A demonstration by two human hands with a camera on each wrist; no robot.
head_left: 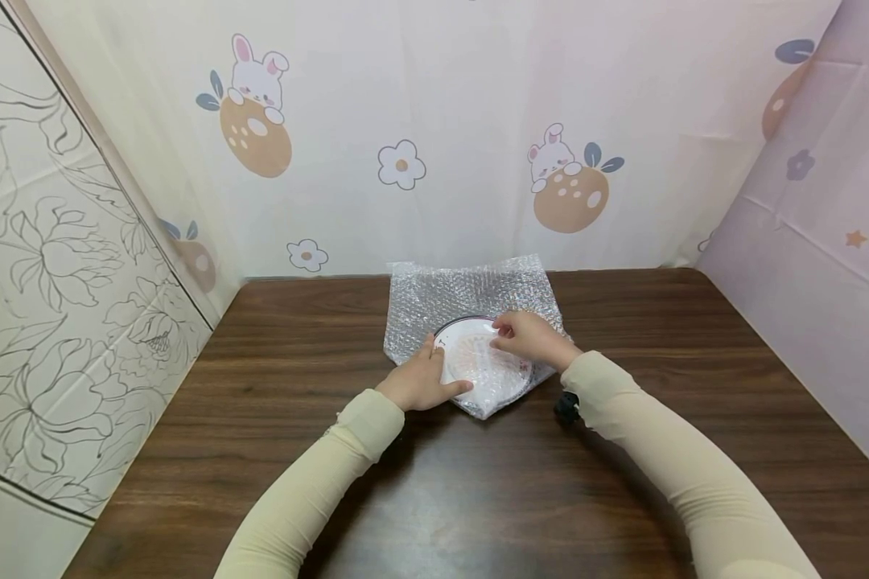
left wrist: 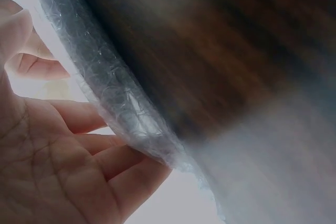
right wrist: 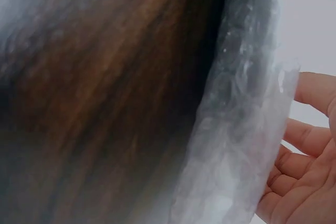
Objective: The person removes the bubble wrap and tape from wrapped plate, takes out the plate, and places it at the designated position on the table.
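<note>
White, dark-rimmed round plate [head_left: 465, 330], partly under clear bubble wrap [head_left: 463, 289] (left hand [head_left: 424, 378] spread, right hand [head_left: 533, 334] unclear in grip).

Plate [head_left: 465, 330] on bubble wrap [head_left: 471, 291], atop tbl [head_left: 478, 498].

"What hangs behind the wood-grain table [head_left: 297, 322]?"

"A white fabric backdrop [head_left: 471, 80] printed with rabbits [head_left: 256, 84], orange fruits [head_left: 257, 141] and flowers [head_left: 401, 165]."

"And either side?"

"Left, a white panel [head_left: 3, 402] with line-drawn blossoms [head_left: 54, 249]; right, lilac-tinted cloth [head_left: 804, 265]."

"The light?"

"A pale glare [head_left: 463, 515] across the table's near part."
</note>
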